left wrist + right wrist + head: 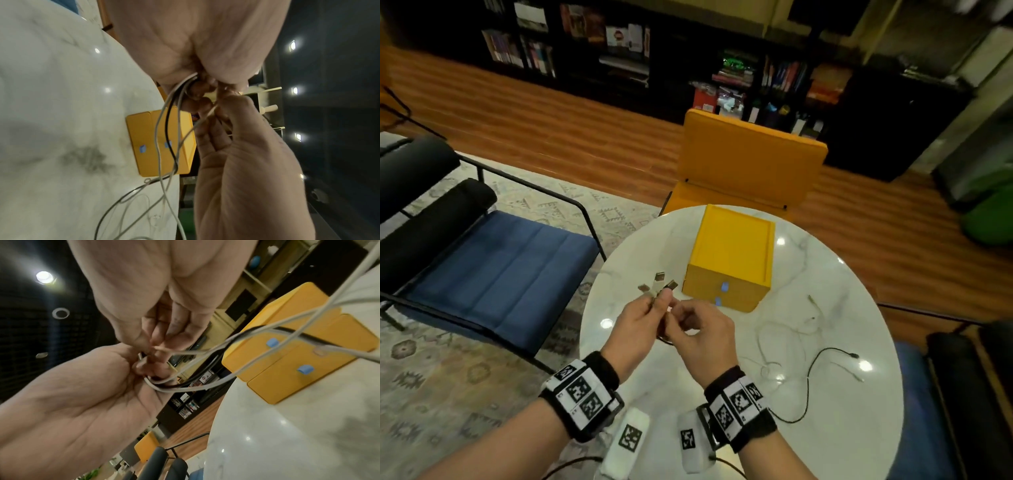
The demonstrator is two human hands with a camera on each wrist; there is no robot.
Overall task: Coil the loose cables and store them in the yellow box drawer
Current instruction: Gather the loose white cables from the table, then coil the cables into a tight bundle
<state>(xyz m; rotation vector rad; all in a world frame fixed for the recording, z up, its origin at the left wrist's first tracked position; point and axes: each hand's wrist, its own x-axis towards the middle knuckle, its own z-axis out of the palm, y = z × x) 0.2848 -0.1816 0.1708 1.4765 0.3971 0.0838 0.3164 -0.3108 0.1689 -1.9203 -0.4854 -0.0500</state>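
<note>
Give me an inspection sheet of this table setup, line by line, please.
Surface: round white marble table, lamp glare spots.
Job's things: yellow box, both drawers shut, blue pulls.
Clutter: nothing seen.
Grippers: left hand grips the plug ends; right hand pinches the strands beside it.
Cables: white cables and black cable trail loose, uncoiled.
Surroundings: yellow chair, blue chair, bookshelves, rug.
</note>
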